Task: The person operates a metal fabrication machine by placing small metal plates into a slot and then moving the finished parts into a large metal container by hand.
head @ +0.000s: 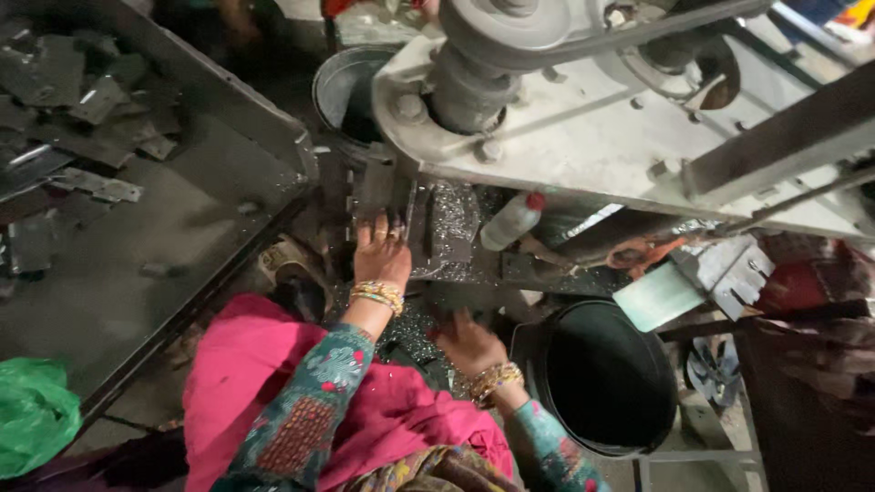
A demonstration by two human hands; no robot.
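Here, my left hand (381, 251) lies flat with fingers spread on the machine bed (453, 228), holding nothing, its fingertips at a small metal piece (375, 187) under the press. My right hand (468, 343) is nearer my body, low by my pink lap; I cannot tell its grip. Two dark buckets: one (603, 375) just right of my right hand, one (344, 91) beyond my left. One white bottle with a red cap (510, 220) lies right of my left hand. A scrap-strewn tray (137, 264) crowds its left.
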